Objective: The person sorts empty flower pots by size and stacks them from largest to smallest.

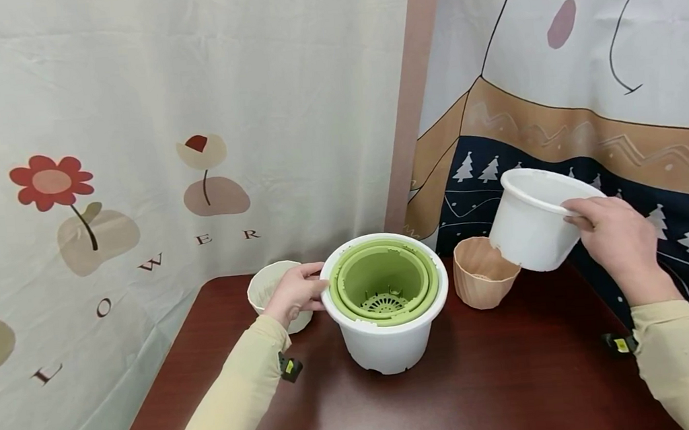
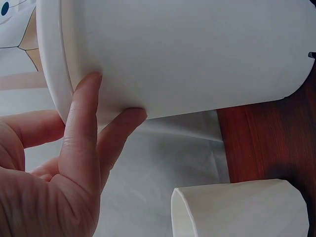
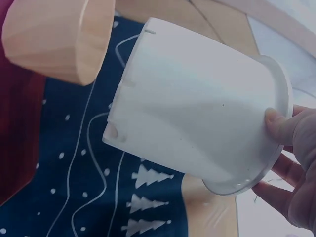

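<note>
A white pot (image 1: 385, 350) stands upright on the table with green pots (image 1: 384, 276) nested inside it. The left hand (image 1: 298, 291) touches its rim from the left; in the left wrist view, fingertips (image 2: 136, 114) lie against the wall just under the rim of the white pot (image 2: 187, 54). Raised at the right, a second white pot (image 1: 528, 231) tilts slightly above the table. The right hand (image 1: 616, 237) grips this pot's rim, and the right wrist view shows the thumb on the outer wall of the white pot (image 3: 192, 108), near the rim.
A cream faceted pot (image 1: 267, 282) stands behind the left hand. Between the two white pots, a peach faceted pot (image 1: 484, 285) stands near the table's back edge. The dark red table (image 1: 485, 379) meets printed curtains (image 1: 312, 109) at the back and right.
</note>
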The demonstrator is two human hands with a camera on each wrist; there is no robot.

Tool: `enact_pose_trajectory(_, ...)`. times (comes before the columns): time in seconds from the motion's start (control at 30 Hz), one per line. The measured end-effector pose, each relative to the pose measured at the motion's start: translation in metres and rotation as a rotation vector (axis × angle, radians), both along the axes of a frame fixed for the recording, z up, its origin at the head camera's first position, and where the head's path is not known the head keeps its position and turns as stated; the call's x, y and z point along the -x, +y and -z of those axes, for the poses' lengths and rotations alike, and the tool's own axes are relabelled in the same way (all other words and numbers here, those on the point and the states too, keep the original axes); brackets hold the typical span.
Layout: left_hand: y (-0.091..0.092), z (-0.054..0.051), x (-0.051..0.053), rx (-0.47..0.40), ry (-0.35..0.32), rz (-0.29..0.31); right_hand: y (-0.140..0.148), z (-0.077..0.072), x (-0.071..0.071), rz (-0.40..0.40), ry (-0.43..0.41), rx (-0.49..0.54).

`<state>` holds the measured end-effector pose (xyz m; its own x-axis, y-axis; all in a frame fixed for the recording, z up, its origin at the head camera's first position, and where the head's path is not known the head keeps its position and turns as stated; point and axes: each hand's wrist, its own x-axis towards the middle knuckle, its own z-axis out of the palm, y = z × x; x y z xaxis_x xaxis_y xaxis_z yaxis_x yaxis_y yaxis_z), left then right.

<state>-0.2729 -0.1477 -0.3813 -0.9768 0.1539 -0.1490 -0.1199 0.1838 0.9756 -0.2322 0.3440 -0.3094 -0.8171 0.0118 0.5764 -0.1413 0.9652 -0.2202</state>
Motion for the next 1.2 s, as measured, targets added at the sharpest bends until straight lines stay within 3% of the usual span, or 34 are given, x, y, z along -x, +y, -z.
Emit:
enact_pose_trajectory(0.13, 0.000, 0.000, 0.000, -0.005, 0.002, 0.000, -0.009, -0.004, 0.000, -0.023, 0.035, 0.001)
enact_pose_trajectory(0.5, 0.000, 0.000, -0.001, 0.000, 0.006, -0.003, -0.037, -0.012, 0.000, -0.142, 0.254, -0.024)
enact_pose_trajectory(0.83, 0.001, -0.001, 0.000, -0.004, 0.000, -0.004, -0.067, -0.024, -0.001, -0.288, 0.322, 0.021)
enact_pose_trajectory(1.2, 0.002, -0.002, 0.000, -0.005, -0.014, -0.017, -0.095, -0.027, 0.004, -0.436, 0.398, 0.023)
